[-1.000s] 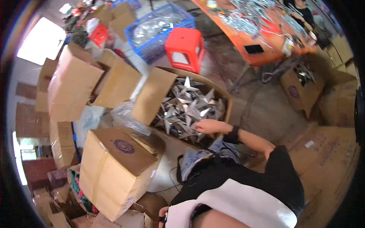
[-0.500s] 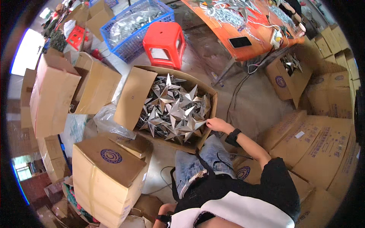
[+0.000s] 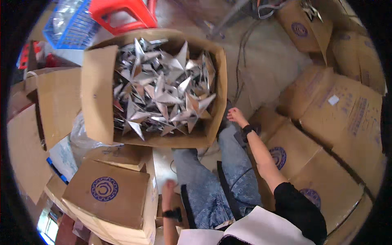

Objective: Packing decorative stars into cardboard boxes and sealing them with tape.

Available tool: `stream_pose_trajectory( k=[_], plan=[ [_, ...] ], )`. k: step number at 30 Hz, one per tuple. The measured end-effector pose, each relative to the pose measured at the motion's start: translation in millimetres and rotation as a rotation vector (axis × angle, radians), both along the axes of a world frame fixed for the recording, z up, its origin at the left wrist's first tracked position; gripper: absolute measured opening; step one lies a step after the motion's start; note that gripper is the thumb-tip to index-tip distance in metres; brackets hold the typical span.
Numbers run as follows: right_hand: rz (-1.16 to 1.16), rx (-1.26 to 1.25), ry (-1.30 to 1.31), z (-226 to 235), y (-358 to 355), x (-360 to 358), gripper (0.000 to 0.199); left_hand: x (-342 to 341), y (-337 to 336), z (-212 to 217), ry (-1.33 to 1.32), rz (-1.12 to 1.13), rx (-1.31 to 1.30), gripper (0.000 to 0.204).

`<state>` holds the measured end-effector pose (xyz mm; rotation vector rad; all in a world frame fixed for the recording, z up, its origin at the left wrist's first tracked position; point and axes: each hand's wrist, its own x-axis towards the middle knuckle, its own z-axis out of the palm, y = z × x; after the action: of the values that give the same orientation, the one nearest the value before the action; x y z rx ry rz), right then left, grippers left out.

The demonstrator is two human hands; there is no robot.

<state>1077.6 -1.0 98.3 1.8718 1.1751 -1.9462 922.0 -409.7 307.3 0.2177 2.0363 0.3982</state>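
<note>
- Our right hand (image 3: 236, 116) is just outside the lower right corner of the open cardboard box (image 3: 221, 85); its fingers are partly curled, and we cannot tell whether they grip anything.
- Our left hand (image 3: 168, 189) is blurred below the box, beside our jeans (image 3: 204, 183); we cannot make out how far it is open or whether it holds something.
- We see silver stars (image 3: 165, 97) heaped inside the box, overlapping and tilted at many angles.
- Their arms taper to sharp points, with creased, shiny facets: some gleam nearly white, others look dark grey or faintly coppery.
- Left of the stars, the box's flap (image 3: 98, 94) folds outward.
- Beyond the box we see a red stool (image 3: 144, 15) and a blue basket (image 3: 77, 32).
</note>
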Motion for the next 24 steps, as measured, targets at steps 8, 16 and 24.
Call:
stream_pose_trajectory(
  k=[8, 16, 24],
  plan=[
    [-0.023, 0.459, 0.212, -121, -108, 130, 0.029, -53, 50, -136, -0.245, 0.142, 0.264, 0.018],
    [0.291, 0.354, -0.033, -6, -156, 50, 0.043, -27, -16, -125, -0.137, 0.067, 0.197, 0.019],
    [-0.197, 0.385, 0.207, -20, -195, 43, 0.074, -10, -58, -126, -0.224, 0.018, 0.014, 0.02]
  ],
)
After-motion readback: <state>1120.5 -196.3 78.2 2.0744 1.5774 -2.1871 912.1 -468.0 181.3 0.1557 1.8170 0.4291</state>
